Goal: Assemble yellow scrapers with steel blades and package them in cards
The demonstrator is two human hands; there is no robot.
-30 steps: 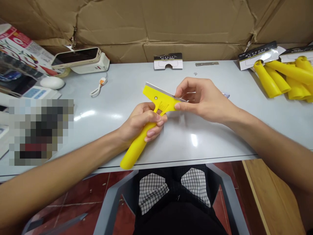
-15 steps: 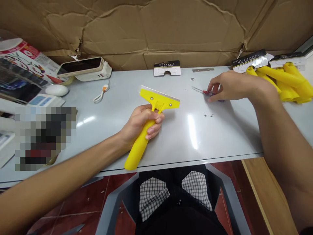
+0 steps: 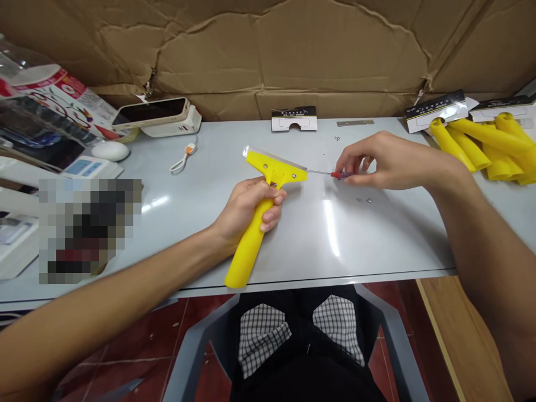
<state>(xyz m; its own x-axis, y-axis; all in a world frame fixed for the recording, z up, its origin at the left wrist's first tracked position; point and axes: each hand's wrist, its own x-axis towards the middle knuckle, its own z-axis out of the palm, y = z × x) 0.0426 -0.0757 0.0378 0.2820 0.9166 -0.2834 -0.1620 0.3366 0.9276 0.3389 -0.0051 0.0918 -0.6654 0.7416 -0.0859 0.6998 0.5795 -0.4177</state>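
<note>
My left hand [image 3: 253, 209] is wrapped round the neck of a yellow scraper [image 3: 247, 251], whose wide head points away from me. A metal blade [image 3: 276, 158] runs along the head's far edge, and two screws show in its face. Between the fingers of my right hand [image 3: 372, 162] is a small screwdriver [image 3: 336, 175] with a red handle, mostly covered by the hand. Its thin shaft points left, the tip near the right end of the scraper's head; whether they touch I cannot tell. Small screws [image 3: 364, 200] lie on the table below my right hand.
More yellow scraper handles [image 3: 502, 142] are piled at the right beside printed cards [image 3: 438, 111]. A card [image 3: 294, 119], a loose blade [image 3: 355, 122] and small screws [image 3: 337, 138] lie at the back. Leftward are a phone [image 3: 151, 113], a cable [image 3: 183, 158] and a white mouse [image 3: 110, 151].
My right hand has lifted the screwdriver off the table area and brought it left, close to the scraper's head. The scraper stays in my left hand, and the view has shifted slightly.
</note>
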